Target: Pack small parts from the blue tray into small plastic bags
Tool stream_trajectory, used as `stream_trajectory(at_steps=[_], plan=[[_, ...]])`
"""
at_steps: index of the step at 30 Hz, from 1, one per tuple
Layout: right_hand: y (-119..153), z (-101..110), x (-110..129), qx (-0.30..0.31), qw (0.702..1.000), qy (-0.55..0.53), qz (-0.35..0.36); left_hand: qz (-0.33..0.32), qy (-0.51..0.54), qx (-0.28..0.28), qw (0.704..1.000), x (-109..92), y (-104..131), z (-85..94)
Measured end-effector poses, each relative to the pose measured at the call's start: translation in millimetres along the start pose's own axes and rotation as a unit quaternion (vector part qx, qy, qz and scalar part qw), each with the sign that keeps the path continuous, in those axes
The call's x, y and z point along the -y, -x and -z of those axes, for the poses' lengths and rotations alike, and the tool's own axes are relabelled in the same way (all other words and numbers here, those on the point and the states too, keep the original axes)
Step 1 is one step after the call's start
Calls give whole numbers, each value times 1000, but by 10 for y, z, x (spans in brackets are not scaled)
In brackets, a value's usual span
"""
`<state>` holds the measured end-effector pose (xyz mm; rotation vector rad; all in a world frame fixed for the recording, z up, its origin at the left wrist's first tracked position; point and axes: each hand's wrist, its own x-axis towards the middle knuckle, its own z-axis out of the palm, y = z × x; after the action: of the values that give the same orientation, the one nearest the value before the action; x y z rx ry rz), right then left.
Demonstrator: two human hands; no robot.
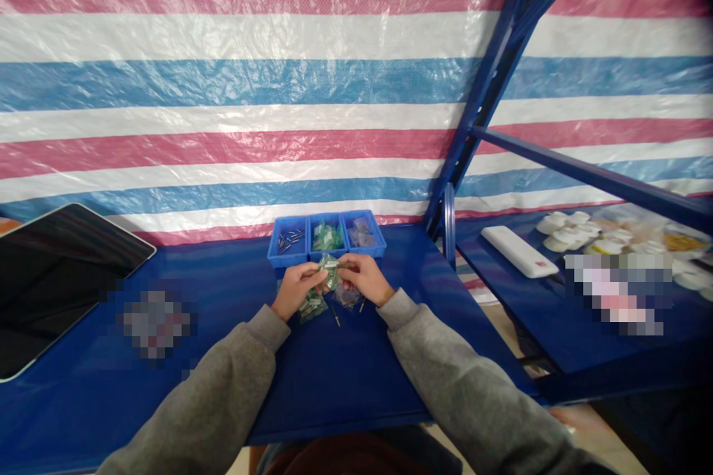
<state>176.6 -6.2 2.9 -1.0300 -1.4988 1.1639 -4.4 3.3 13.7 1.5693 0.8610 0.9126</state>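
Between my two hands is a small clear plastic bag with green markings (330,272). My left hand (298,288) pinches its left side, and my right hand (365,276) grips the right side. Just below on the blue table lie more green-marked bags (313,306), a clear bag (348,297) and loose thin metal pins (336,316). Behind my hands stand three joined blue bins. Metal pins lie in the left bin (290,237), green-marked bags in the middle bin (327,234), and clear bags in the right bin (362,231). What the held bag contains is too small to tell.
A dark-screened tablet or monitor (67,274) lies at the left beside a blurred-out item (157,323). A blue metal frame post (473,96) rises at the right. Past it, a second table holds a white oblong device (519,251) and several white round parts (568,230). Striped sheeting (223,119) hangs behind.
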Motion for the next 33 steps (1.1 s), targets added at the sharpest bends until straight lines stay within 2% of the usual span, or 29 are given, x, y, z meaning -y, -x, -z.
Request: stream_trajectory(at_steps=[9,15,20,26,33], plan=[[-5,-9,-24,5,1000,4,16,-10,5,-20,1000,23,7,-4],[-14,5,-45,-6,1000,26,15,15,-13,45,999,2,-10,29],[-13,8,-56,-9,1000,13,19,43,-15,70,996,13,-10,42],[-14,11,-66,3,1000,-5,29,40,3,50,998,17,-4,19],[-7,15,-47,-17,999,18,35,25,7,15,1000,28,-15,27]])
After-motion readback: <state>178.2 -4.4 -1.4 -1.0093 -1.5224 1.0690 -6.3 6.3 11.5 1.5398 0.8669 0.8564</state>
